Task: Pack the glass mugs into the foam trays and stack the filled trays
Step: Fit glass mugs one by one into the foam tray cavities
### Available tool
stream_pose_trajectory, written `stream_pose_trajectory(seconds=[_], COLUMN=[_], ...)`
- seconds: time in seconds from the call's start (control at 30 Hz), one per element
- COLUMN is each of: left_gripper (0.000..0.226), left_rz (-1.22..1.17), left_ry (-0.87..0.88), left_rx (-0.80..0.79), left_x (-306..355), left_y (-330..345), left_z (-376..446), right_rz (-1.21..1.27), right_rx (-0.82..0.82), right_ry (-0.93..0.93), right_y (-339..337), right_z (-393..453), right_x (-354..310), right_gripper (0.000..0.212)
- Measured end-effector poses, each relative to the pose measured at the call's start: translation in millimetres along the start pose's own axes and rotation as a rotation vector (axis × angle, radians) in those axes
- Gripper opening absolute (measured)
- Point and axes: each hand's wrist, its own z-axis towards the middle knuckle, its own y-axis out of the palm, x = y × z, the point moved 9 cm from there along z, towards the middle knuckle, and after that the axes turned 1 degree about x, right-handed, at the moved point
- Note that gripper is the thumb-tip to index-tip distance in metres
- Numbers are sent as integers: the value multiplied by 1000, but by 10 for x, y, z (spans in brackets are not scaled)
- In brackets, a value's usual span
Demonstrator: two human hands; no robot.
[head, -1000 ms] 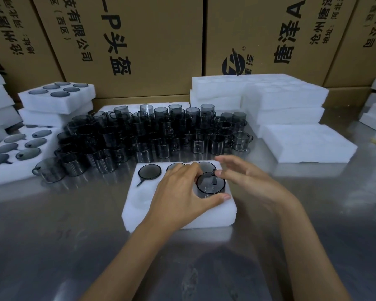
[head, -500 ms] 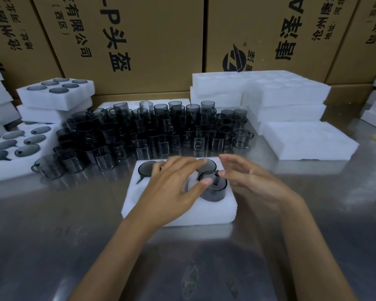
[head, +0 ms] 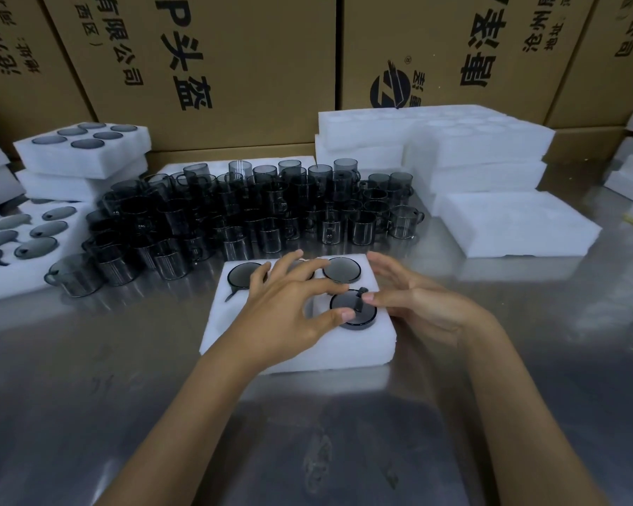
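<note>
A white foam tray (head: 362, 345) lies on the steel table right in front of me. Dark glass mugs sit sunk in its back row, one at the left (head: 242, 275) and one at the right (head: 342, 269); my left hand hides the middle slot. Another mug (head: 348, 308) stands low in the front right slot, its rim just above the foam and its handle on top. My left hand (head: 289, 312) is spread over the tray, thumb and forefinger touching this mug's left edge. My right hand (head: 417, 304) has straight fingers, and its thumb touches the handle.
Several loose smoky mugs (head: 253, 213) crowd the table behind the tray. Filled trays are at the left, one stacked (head: 85, 162) and one flat (head: 22, 283). Empty foam trays (head: 483, 147) are piled at the back right, one flat (head: 516, 228). Cardboard boxes (head: 234, 67) wall the back.
The front right mug has sunk lower into its slot. My left hand has spread its fingers over the tray, and my right thumb has come onto the mug's handle.
</note>
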Motion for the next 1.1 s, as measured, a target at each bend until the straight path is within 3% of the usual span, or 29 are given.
stream_pose_trajectory(seconds=[0.27, 0.67, 0.77, 0.83, 0.93, 1.03, 1.1], left_gripper=[48, 43, 36, 33, 41, 53, 57], left_rz=[-5, -22, -249, -396, -206, -170, -221], left_ry=[-26, 11, 7, -87, -406, -665, -731], left_rx=[-8, -44, 71, 323, 619, 611, 590], left_x=[-30, -52, -217, -582, -1335, -1889, -2043], left_y=[31, 45, -166, -497, -806, -657, -539], left_z=[-12, -46, -31, -53, -272, -454, -490], right_rz=[80, 140, 173, 192, 187, 177, 161], right_rx=[-75, 44, 67, 96, 148, 177, 184], right_ry=[-34, -67, -37, -3, 4, 9, 15], right_y=[90, 6, -5, -20, -64, -69, -67], right_z=[12, 66, 96, 116, 141, 145, 134], right_x=[-9, 59, 86, 115, 132, 123, 119], right_gripper=[56, 63, 63, 62, 55, 53, 53])
